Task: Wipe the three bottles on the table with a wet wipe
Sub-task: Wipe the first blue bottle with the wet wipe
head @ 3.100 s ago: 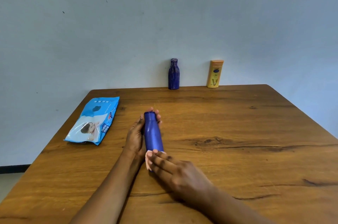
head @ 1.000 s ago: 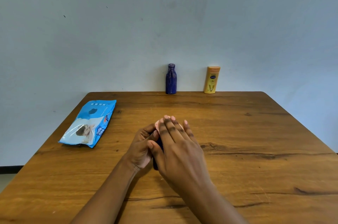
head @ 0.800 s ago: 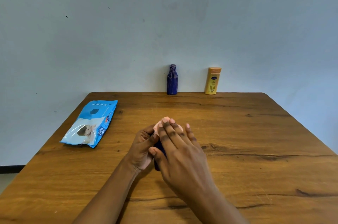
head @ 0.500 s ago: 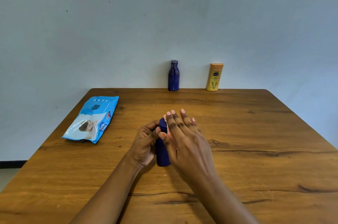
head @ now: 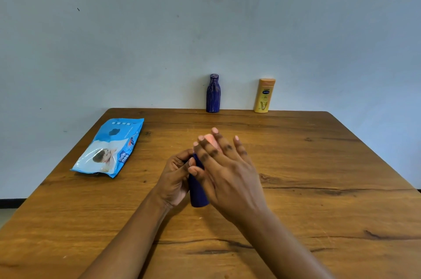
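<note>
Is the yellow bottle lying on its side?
No, the yellow bottle stands upright at the far edge of the table, right of the ribbed blue bottle.

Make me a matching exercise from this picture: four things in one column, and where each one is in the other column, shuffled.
1 wipes pack
2 ribbed blue bottle
3 yellow bottle
4 smooth blue bottle

A held in the left hand
B standing at the far edge of the table, rightmost
C lying flat on the left
D standing at the far edge, middle

Pairs: 1-C, 2-D, 3-B, 4-A
</note>
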Motion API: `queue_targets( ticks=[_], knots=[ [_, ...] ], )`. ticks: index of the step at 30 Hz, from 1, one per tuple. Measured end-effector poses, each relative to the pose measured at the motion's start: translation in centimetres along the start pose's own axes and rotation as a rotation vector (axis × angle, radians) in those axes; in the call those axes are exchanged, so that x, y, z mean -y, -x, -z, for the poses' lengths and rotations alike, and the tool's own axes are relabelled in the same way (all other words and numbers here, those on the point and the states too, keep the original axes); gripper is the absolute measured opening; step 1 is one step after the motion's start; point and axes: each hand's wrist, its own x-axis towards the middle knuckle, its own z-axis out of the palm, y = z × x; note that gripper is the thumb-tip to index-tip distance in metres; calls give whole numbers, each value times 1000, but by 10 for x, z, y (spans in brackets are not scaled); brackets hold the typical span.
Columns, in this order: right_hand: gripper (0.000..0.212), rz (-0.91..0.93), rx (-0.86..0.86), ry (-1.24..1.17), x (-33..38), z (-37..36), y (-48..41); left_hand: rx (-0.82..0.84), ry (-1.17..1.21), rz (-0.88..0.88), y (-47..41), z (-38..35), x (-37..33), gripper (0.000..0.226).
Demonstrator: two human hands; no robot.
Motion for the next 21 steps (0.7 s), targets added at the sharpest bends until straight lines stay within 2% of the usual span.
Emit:
queue_targets(
  ticks=[2, 6, 9, 12, 18, 21],
  knots=[
    [52, 23, -13, 27, 2, 1, 4, -2, 25, 20, 0, 1, 0, 32],
    [58, -1, -35, 21, -11, 4, 8, -16, 3, 15, -3, -3, 0, 53],
    [52, 22, -27, -29, -2, 2, 1, -16, 5, 11, -1, -1, -3, 49],
    [56, 84, -22, -26, -6, 2, 10, 4, 5, 20, -1, -2, -3, 51],
    [61, 27, -35, -68, 2, 0, -1, 12, -5, 11, 0, -1, -4, 49],
    [51, 82, -58, -42, -5, 2, 6, 6, -8, 21, 0, -2, -5, 50]
  ],
)
